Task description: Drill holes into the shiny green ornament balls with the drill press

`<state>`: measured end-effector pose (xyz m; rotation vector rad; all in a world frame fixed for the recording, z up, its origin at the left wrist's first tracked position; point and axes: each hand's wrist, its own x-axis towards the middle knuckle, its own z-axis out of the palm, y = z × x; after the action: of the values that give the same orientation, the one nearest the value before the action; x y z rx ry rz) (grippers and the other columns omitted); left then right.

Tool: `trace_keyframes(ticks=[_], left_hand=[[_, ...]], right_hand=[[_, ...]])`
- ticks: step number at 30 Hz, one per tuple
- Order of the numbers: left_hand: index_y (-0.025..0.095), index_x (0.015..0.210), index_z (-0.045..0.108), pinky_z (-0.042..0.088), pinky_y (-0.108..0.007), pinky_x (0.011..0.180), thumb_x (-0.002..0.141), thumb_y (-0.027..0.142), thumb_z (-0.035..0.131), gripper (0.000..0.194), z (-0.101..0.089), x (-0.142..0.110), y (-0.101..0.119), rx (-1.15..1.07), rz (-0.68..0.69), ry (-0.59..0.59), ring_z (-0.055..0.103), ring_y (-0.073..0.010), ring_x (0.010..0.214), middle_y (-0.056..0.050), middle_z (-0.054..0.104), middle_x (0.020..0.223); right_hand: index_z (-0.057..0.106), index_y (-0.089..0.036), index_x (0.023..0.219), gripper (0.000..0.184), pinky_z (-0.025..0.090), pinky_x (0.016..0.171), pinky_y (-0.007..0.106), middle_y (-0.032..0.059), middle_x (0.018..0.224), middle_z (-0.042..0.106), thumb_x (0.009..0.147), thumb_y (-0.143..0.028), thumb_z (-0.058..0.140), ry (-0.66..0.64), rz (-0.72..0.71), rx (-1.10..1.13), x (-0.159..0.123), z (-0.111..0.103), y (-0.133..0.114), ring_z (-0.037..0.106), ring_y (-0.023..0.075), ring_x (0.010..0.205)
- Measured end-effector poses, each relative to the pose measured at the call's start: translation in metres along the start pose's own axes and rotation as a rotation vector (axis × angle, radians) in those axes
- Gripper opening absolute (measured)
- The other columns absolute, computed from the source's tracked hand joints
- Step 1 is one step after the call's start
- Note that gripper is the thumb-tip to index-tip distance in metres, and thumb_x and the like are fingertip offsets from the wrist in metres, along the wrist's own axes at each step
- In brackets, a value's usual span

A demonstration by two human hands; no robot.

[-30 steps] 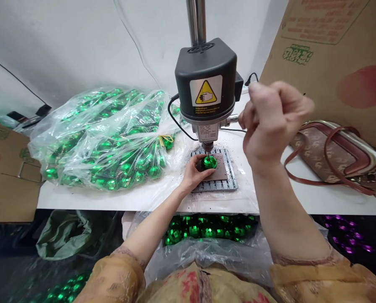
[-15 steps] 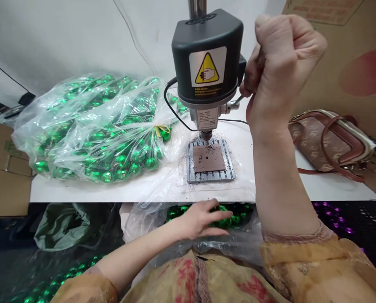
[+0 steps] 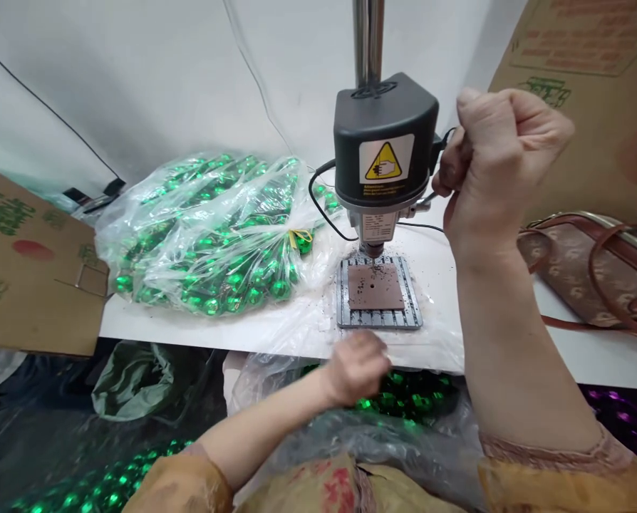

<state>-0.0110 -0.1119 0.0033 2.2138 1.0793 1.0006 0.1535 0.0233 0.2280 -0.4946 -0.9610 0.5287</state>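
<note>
A small black bench drill press stands on the white table. My right hand is closed round its feed lever, on the right side of the machine. Below the drill, a brown plate with a small hole lies on the grooved metal base, dark shavings scattered over both. My left hand is at the table's front edge, blurred, its fingers curled in; whatever is inside them is hidden. Just beneath it, shiny green faceted balls lie in an open clear plastic bag on my lap.
A tied clear bag of green balls fills the table's left side. Cardboard boxes stand at both sides. A brown handbag lies at right. Purple balls show low right, and a dark green sack lies low left.
The view has shifted, so the drill press appears lower and further right. My left hand's fingers went from spread over the green balls to curled, and it lifted slightly. My right hand keeps the lever.
</note>
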Motion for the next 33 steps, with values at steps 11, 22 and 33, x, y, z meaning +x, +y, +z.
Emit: trace_keyframes(ticks=[11, 22, 33], left_hand=[[0.018, 0.062, 0.051, 0.041, -0.048, 0.106, 0.066, 0.006, 0.074, 0.027, -0.126, 0.161, -0.125, 0.333, -0.398, 0.228, 0.055, -0.0310, 0.110, -0.007, 0.055, 0.081], [0.023, 0.116, 0.048, 0.057, -0.034, 0.069, 0.080, 0.038, 0.068, 0.044, -0.075, 0.122, -0.071, -0.800, -0.589, 0.322, 0.066, -0.0174, 0.076, -0.002, 0.063, 0.091], [0.022, 0.107, 0.059, 0.059, -0.032, 0.079, 0.076, 0.046, 0.081, 0.046, -0.047, 0.104, -0.039, -1.150, -0.566, 0.330, 0.069, -0.0166, 0.089, -0.004, 0.069, 0.104]], right_hand=[[0.039, -0.019, 0.047, 0.040, 0.015, 0.033, 0.023, -0.0083, 0.037, 0.034, 0.080, -0.017, 0.063, 0.022, -0.002, -0.028, 0.001, -0.001, 0.006, 0.028, 0.0023, 0.032], [0.037, -0.018, 0.047, 0.043, 0.019, 0.038, 0.021, -0.0073, 0.039, 0.034, 0.082, -0.019, 0.062, 0.017, 0.009, -0.044, 0.000, -0.001, 0.003, 0.028, 0.0019, 0.036], [0.039, -0.019, 0.049, 0.039, 0.021, 0.039, 0.024, -0.0077, 0.041, 0.035, 0.080, -0.022, 0.063, -0.008, 0.014, -0.031, -0.001, -0.003, 0.002, 0.027, 0.0028, 0.036]])
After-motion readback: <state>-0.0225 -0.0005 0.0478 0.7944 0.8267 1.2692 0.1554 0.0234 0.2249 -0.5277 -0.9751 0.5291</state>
